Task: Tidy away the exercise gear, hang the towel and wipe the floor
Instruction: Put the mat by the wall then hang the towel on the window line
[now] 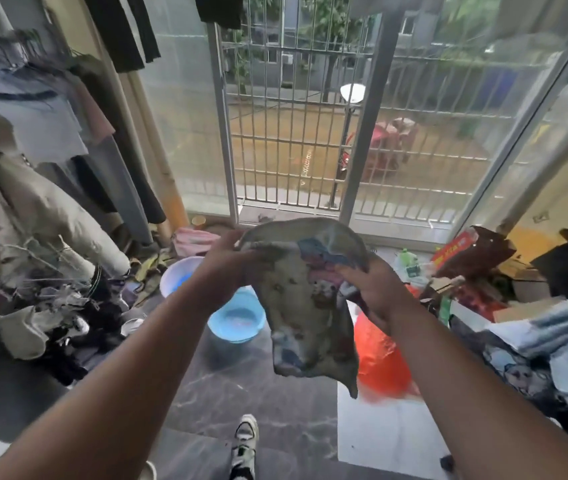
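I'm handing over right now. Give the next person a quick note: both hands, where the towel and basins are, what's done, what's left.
Left hand grips the towel's top edge; right hand holds its bunched upper corner.
The towel hangs free in the air, stained, above the floor and partly in front of the blue basin. A white basin stands behind that.
Done: towel picked up.
Left: hang the towel, wipe the floor. No exercise gear is identifiable here.
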A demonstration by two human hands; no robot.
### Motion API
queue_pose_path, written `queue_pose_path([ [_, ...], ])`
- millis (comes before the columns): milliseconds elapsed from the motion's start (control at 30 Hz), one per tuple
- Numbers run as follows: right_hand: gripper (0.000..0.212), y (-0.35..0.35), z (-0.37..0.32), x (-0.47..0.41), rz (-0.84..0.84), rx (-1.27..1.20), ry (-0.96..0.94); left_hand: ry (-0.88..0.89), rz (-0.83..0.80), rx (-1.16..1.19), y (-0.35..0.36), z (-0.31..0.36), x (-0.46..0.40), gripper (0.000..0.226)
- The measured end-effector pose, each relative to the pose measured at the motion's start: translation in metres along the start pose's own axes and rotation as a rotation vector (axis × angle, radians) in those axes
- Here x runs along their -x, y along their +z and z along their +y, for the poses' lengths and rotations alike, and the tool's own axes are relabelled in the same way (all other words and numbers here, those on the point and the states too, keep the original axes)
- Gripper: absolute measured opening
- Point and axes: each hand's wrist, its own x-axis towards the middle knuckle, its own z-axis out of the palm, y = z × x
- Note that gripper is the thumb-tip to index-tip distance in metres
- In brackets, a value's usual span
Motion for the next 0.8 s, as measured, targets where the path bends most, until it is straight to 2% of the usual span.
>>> queue_pose_path([
  [67,0.022,-0.003,-0.007,-0.043,0.078,-0.032,0.012,0.033,0.001,0.088,-0.002,0.005,-0.044,0.048],
  [167,0.008,-0.004,-0.021,-0.111,0.195,-0.011,0.026,0.104,-0.123,0.216,-0.009,0.017,-0.113,0.045],
  [333,0.022,-0.012,-0.036,-0.234,0.267,0.028,-0.054,0.111,-0.287,0.287,-0.031,0.059,-0.231,0.063],
  [467,0.040,-0.017,-0.053,-0.326,0.303,0.085,-0.087,0.142,-0.166,0.156,-0.038,0.094,-0.329,0.050],
  [600,0.033,-0.034,-0.073,-0.401,0.341,0.071,-0.126,0.167,-0.104,0.090,-0.030,0.123,-0.411,0.029],
  [733,0.031,-0.063,-0.098,-0.476,0.338,0.085,-0.190,0.198,-0.095,0.052,-0.025,0.143,-0.492,0.046],
  [800,0.029,-0.079,-0.106,-0.517,0.338,0.088,-0.204,0.210,-0.114,0.077,-0.022,0.147,-0.536,0.036],
])
